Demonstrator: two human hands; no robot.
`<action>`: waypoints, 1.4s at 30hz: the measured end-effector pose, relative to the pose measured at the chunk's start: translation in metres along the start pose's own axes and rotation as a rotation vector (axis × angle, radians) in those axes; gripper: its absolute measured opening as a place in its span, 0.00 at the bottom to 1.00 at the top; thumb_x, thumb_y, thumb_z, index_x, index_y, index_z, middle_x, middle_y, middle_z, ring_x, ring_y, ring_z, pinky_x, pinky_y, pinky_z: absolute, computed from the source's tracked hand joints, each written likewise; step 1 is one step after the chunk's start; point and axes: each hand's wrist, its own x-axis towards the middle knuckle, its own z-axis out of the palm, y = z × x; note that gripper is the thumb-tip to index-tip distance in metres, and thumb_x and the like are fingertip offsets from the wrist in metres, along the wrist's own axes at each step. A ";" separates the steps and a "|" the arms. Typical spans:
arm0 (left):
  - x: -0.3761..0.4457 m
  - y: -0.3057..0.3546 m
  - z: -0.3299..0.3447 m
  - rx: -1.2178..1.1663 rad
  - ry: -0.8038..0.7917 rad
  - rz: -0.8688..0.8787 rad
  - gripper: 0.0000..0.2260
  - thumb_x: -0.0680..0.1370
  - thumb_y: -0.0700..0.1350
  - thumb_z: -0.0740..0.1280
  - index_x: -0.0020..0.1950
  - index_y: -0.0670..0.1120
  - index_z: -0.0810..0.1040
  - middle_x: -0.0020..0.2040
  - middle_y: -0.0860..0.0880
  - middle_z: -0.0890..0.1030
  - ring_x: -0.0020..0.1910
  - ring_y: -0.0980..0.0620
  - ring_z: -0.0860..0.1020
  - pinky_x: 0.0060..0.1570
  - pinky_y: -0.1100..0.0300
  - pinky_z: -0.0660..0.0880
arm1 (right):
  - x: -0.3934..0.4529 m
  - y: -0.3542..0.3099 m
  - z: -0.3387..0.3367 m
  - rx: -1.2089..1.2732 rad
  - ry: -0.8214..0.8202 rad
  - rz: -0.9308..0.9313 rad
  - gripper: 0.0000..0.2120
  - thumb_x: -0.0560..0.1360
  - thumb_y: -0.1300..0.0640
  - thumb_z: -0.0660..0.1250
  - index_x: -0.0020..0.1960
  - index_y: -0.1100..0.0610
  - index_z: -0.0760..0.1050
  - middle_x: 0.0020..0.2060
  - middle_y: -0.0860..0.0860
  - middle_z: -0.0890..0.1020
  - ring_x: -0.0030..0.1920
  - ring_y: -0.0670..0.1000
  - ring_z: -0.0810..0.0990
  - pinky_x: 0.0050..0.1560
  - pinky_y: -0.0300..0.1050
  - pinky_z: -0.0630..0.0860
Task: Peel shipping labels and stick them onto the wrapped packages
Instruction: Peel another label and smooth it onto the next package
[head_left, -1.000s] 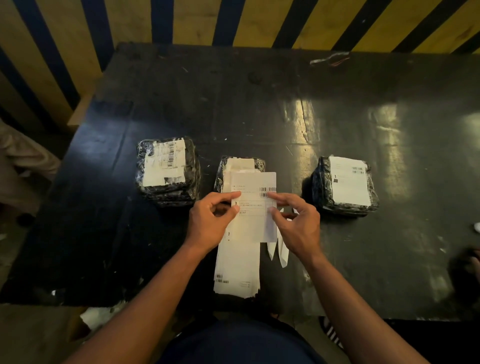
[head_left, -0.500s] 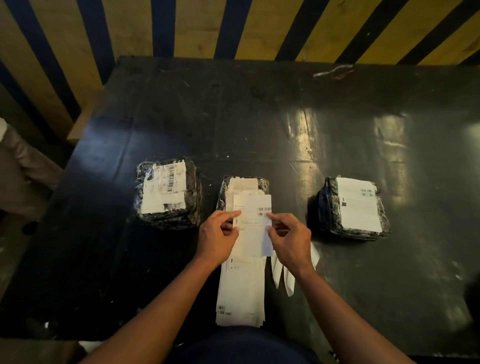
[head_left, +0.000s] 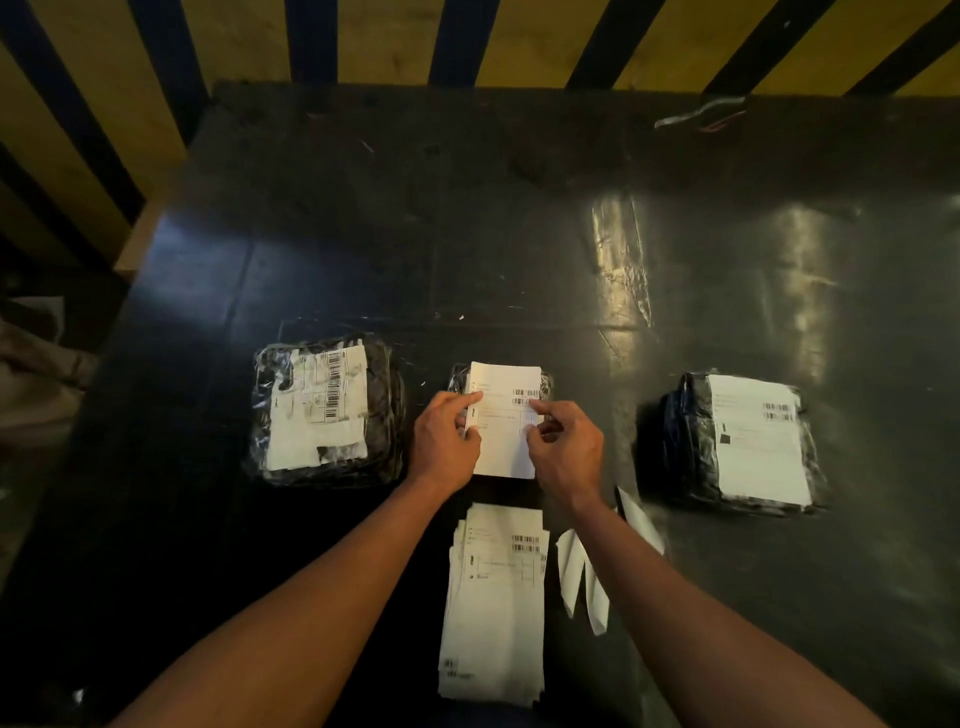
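At nine o'clock on the dark surface (head_left: 519, 249) lay the left package (head_left: 327, 410), black wrap under clear film, already carrying a creased, patchy label. No hand was near it.

In the middle sat the small centre package (head_left: 544, 382), almost wholly hidden under the label (head_left: 505, 441) held over it; only dark wrap showed at its two far corners. The label's long axis ran twelve to six, barcodes at the far right, and it overhung the package toward the person. The left hand (head_left: 445, 441) pinched the label's left edge between thumb and forefinger, the other fingers curled; the right hand (head_left: 566, 451) pinched the right edge the same way. Both were equally near, one at each long side, so the package lay directly beneath and slightly toward twelve o'clock from the hands. Whether the label already touched the wrap could not be told. The coming move, as I judge it, depended on keeping that long axis square to the package while lowering and pressing.

At six o'clock, between the forearms, lay the stack (head_left: 493, 603) of unused labels, with torn backing strips (head_left: 582, 582) just right of it.

At three o'clock sat the right package (head_left: 691, 447), a clean label stuck flat on top, well apart from both hands.
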 end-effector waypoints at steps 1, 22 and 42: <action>0.003 -0.001 0.001 0.012 -0.004 -0.009 0.24 0.77 0.31 0.71 0.71 0.48 0.79 0.63 0.50 0.77 0.55 0.52 0.78 0.57 0.58 0.82 | 0.003 0.001 0.002 -0.008 0.001 0.004 0.13 0.76 0.59 0.75 0.61 0.55 0.82 0.57 0.51 0.83 0.49 0.48 0.84 0.45 0.36 0.83; 0.016 -0.009 0.010 0.198 -0.066 -0.057 0.25 0.77 0.34 0.72 0.73 0.48 0.75 0.65 0.50 0.67 0.61 0.52 0.74 0.60 0.66 0.76 | 0.014 -0.001 0.013 -0.335 -0.116 -0.104 0.18 0.79 0.52 0.71 0.68 0.56 0.78 0.64 0.51 0.79 0.61 0.53 0.80 0.58 0.47 0.80; 0.005 -0.008 0.000 0.565 -0.219 0.250 0.26 0.82 0.45 0.65 0.81 0.54 0.64 0.80 0.54 0.64 0.78 0.52 0.59 0.76 0.53 0.61 | 0.009 0.011 0.008 -0.757 -0.416 -0.489 0.33 0.78 0.56 0.67 0.81 0.53 0.60 0.81 0.53 0.62 0.82 0.55 0.57 0.78 0.57 0.59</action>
